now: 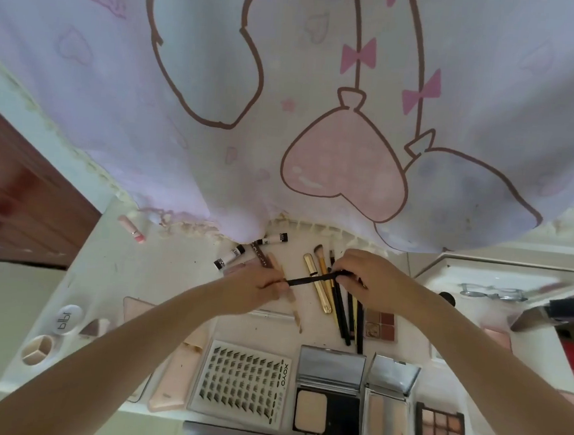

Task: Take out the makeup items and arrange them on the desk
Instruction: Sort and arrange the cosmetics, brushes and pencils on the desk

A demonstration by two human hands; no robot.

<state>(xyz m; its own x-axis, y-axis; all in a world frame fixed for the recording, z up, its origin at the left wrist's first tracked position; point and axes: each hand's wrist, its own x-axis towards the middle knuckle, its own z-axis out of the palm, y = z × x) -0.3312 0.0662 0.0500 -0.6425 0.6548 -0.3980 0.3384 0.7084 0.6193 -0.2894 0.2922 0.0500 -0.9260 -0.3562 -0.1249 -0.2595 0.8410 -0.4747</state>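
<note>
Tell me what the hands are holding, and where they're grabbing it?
A thin black stick, maybe a makeup pencil. The left hand pinches one end, the right hand pinches the other, holding it above the desk.

Both forearms are bare from the near edge up to the wrists, with no sleeve in view. The left hand [256, 285] and right hand [368, 278] wear no glove, ring or watch; the fingers [350, 262] are bare too.

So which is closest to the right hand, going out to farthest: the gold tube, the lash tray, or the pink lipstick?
From the right hand, in the head view:
1. Gold tube, just to its left, among the brushes.
2. Lash tray, nearer the desk's front edge, toward the person.
3. Pink lipstick, far left, by the curtain hem.
</note>
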